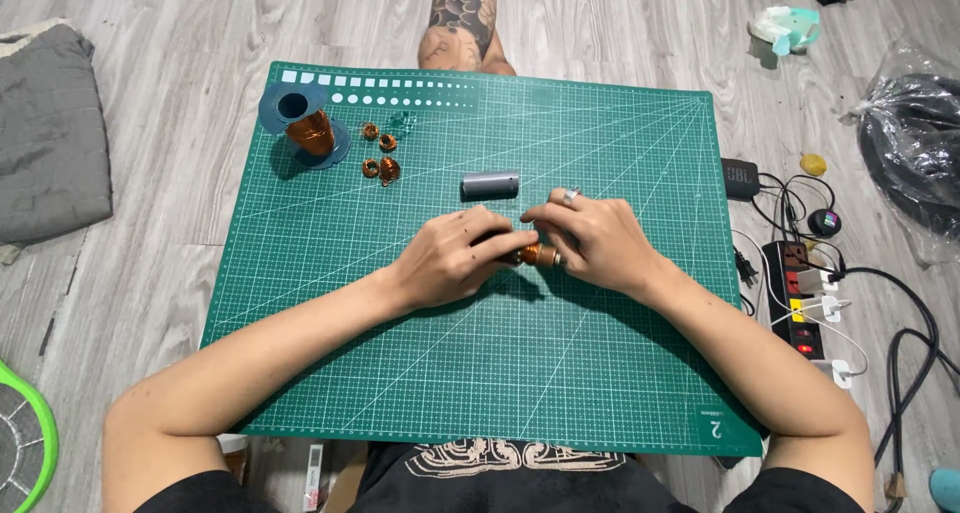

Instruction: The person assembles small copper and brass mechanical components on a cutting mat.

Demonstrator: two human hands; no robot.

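Note:
My left hand (pixel 452 258) and my right hand (pixel 595 241) meet over the middle of a green cutting mat (pixel 560 363). Between them they grip a small cylinder wound with copper wire (pixel 534 256); only its copper middle shows between the fingers. A ring sits on a finger of my right hand. A grey metal cylinder (pixel 490 185) lies on the mat just beyond my hands. At the mat's far left stands a spool of copper wire (pixel 308 125) with blue flanges. Several small copper coils (pixel 382 160) lie beside it.
A power strip (pixel 803 303) with plugs and cables lies right of the mat, with a small black speaker (pixel 740 177) near it. A grey cushion (pixel 50 133) is at the left. A black plastic bag (pixel 915 138) sits far right. Someone's tattooed leg (pixel 462 23) rests beyond the mat.

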